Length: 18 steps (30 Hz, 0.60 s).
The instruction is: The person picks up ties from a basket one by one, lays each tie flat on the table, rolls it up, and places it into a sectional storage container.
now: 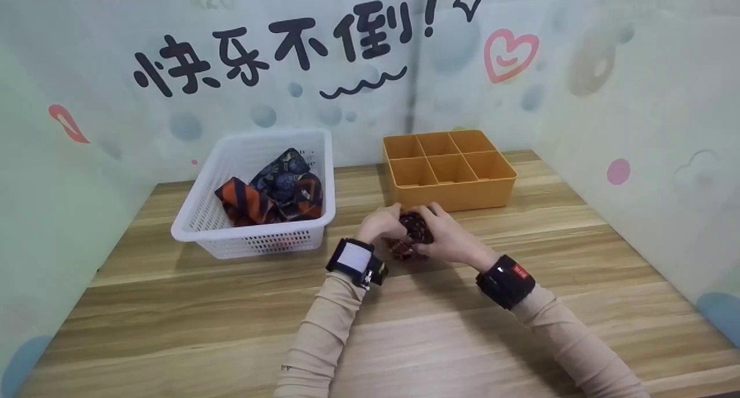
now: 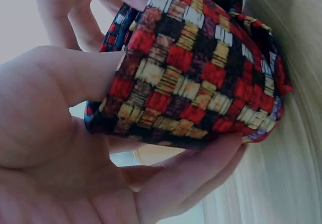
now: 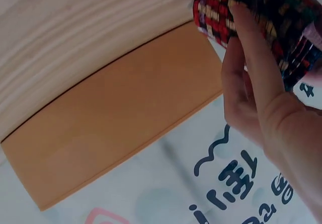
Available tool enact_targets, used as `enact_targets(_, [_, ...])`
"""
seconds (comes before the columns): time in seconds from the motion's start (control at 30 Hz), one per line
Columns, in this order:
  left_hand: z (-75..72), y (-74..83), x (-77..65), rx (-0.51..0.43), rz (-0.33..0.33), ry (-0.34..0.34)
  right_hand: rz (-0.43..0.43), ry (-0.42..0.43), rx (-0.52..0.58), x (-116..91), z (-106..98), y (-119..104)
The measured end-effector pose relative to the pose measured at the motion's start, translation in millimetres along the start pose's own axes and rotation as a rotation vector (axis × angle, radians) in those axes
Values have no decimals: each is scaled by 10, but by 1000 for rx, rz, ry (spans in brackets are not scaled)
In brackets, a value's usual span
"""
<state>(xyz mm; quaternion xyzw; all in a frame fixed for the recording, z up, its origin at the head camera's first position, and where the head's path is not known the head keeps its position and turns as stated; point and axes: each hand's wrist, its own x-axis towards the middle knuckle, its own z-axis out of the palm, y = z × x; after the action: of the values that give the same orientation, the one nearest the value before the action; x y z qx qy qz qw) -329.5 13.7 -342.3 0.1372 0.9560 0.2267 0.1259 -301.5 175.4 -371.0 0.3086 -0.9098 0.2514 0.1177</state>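
Observation:
Between both hands is a loosely rolled necktie (image 1: 417, 227) with a red, cream and black checked pattern, low over the table in front of the orange box. My left hand (image 1: 383, 223) grips its left side; in the left wrist view the thumb lies at the roll's edge and the fingers curl beneath the checked fabric (image 2: 186, 78). From the other side my right hand (image 1: 454, 237) holds the roll, thumb nearer me and fingers on the far side. The right wrist view shows its fingers (image 3: 254, 48) against the cloth.
A white slotted basket (image 1: 260, 233) stands at the left with orange-striped fabric (image 1: 245, 201) and dark blue patterned fabric (image 1: 283, 175) inside. Behind the hands sits an orange box (image 1: 457, 196) divided into several compartments. Printed wall panels (image 1: 358, 114) border the wood-grain table (image 1: 231, 317).

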Motion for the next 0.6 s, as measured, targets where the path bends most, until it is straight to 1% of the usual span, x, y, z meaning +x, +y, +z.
enact_targets(0.1, [2, -2, 12, -15, 5, -2, 13, 13, 29, -3, 20, -17])
enact_targets(0.2, [3, -4, 15, 16, 12, -8, 31, 9, 61, -8, 36, -31])
enact_targets(0.27, [6, -8, 14, 21, 10, -13, 29, 5, 64, -10, 55, -41])
enact_targets(0.37, [24, -24, 44, 36, 10, -23, 2, 17, 16, -15, 110, -58])
enact_targets(0.47, [59, -61, 138, 49, 27, -32, -25, 49, -59, -14, 180, -67])
enact_targets(0.5, [109, -120, 240, 51, 55, -22, -28, 60, -85, -14, 198, -68])
enact_targets(0.6, [104, -133, 297, 54, 68, -53, -19, 74, -131, -13, 226, -70])
